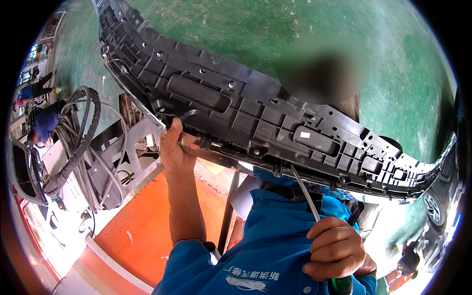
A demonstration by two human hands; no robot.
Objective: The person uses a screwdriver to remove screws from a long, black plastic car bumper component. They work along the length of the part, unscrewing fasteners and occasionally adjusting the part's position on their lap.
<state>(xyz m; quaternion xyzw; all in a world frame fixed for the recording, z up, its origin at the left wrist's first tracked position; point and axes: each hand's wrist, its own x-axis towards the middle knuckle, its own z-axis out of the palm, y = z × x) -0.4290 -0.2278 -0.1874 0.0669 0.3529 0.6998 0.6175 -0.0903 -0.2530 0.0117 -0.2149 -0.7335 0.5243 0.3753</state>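
Note:
A long black ribbed plastic car bumper (pixel 255 123) stretches across the view, curving from the upper left down to the right. Its lower edge is gripped by my left hand (pixel 178 152), the thumb lying over the rim and the fingers hidden behind it. My right hand (pixel 336 250), low and in front of my blue shirt, is wrapped round a screwdriver (pixel 306 192). The metal shaft slants up to the bumper's lower edge, where its tip meets or passes that edge; I cannot tell which. Part of the green handle shows below my fist.
Coiled grey hoses (pixel 81 142) hang on equipment at the left. An orange panel (pixel 137 221) lies below my left forearm. Green floor (pixel 393 59) spreads beyond the bumper, with a blurred patch over it. A car wheel (pixel 432 207) stands at far right; people (pixel 409 258) are in the background.

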